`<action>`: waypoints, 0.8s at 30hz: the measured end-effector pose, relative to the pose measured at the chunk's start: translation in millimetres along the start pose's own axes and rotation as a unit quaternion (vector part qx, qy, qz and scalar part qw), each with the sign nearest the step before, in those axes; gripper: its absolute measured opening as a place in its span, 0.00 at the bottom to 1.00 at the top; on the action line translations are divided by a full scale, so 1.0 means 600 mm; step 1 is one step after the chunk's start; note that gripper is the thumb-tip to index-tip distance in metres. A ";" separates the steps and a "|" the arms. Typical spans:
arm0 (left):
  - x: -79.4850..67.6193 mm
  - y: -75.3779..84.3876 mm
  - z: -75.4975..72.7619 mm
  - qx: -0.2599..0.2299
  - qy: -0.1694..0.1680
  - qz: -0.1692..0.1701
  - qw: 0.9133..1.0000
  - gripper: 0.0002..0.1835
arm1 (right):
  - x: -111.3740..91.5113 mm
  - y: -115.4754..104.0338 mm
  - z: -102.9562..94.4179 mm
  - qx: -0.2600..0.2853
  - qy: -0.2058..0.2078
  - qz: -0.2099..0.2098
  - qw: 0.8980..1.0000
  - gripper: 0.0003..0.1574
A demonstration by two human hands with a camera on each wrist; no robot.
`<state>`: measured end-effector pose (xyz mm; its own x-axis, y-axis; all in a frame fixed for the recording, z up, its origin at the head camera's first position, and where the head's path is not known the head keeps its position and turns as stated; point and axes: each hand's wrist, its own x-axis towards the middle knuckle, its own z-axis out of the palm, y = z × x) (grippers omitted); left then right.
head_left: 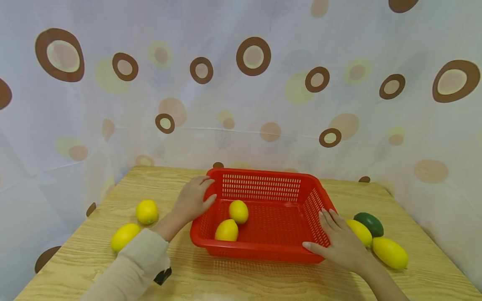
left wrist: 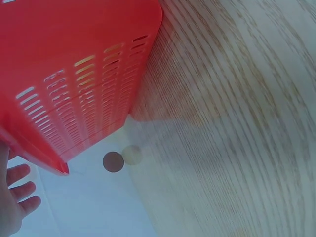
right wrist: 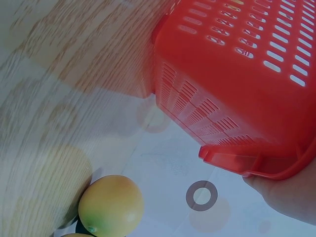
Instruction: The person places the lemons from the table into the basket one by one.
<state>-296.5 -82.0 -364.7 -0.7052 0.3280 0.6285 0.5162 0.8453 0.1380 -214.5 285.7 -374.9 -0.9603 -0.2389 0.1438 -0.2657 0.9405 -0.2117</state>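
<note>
Uncurled, the left hand (head_left: 193,200) touches the left side of the red basket (head_left: 260,247); the right hand (head_left: 346,248), likewise uncurled, touches its right side. Two lemons (head_left: 239,212) lie inside it, toward its left end.

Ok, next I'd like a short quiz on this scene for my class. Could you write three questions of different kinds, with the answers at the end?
1. Counting: How many yellow fruits are inside the red basket?

2. Fill the gap: Seen from the head view, the dark green fruit lies to the ____ of the basket.

3. Multiple choice: What is the right hand touching?
A) the dark green fruit
B) the red basket
C) nothing at all

Key:
1. Two
2. right
3. B
</note>
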 end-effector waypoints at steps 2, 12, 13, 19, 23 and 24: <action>-0.001 -0.002 -0.001 0.003 0.006 -0.003 1.000 0.20 | 0.000 0.000 0.000 0.001 0.001 -0.001 1.000 0.62; -0.010 -0.017 -0.006 0.011 0.000 -0.051 0.999 0.20 | 0.000 0.002 0.001 0.001 0.001 -0.001 1.000 0.62; -0.011 -0.020 -0.006 0.012 0.000 -0.056 0.998 0.20 | 0.000 0.002 0.001 0.001 0.002 -0.001 1.000 0.62; -0.016 -0.034 -0.002 0.018 -0.002 -0.072 0.997 0.21 | 0.001 0.001 0.001 0.000 0.002 -0.001 1.000 0.62; -0.018 -0.039 -0.003 0.019 -0.003 -0.077 0.997 0.22 | 0.001 0.002 0.001 -0.001 0.002 0.000 1.000 0.62; -0.019 -0.040 -0.004 0.019 -0.004 -0.078 0.997 0.22 | 0.001 0.001 0.001 -0.002 0.002 0.000 1.000 0.62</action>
<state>-300.0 -107.0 -373.4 -0.7788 0.1953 0.5961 0.3818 0.9015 0.2036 -215.2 286.2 -375.7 -0.9598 -0.2385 0.1480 -0.2661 0.9411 -0.2087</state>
